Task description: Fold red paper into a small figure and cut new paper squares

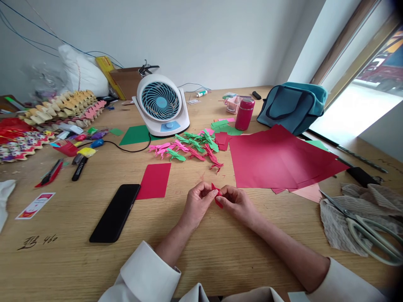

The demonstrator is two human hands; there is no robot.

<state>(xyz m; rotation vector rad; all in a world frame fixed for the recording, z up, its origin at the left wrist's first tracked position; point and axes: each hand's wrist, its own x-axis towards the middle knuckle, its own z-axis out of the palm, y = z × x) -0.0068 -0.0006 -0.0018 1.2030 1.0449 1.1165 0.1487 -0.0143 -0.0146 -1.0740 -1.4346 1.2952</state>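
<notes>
Between my two hands is a small folded piece of red paper (218,200), mostly covered by my fingers. My left hand (199,202) pinches it from the left between thumb and forefinger. From the right, my right hand (238,204) pinches the same paper, its fingertips close to the left ones. Just beyond lies a cluster of folded paper figures in pink (162,149), green (197,141) and red (213,158). A flat red paper rectangle (155,180) rests left of my hands, partly beside a black phone (115,214).
Large red sheets (277,159) spread to the right, near scissors (362,226) on a crumpled cloth (340,230). Behind the figures stand a white fan (161,105), a red thermos (244,114) and a teal bag (291,107). A cutter (50,173) and marker (79,168) lie left.
</notes>
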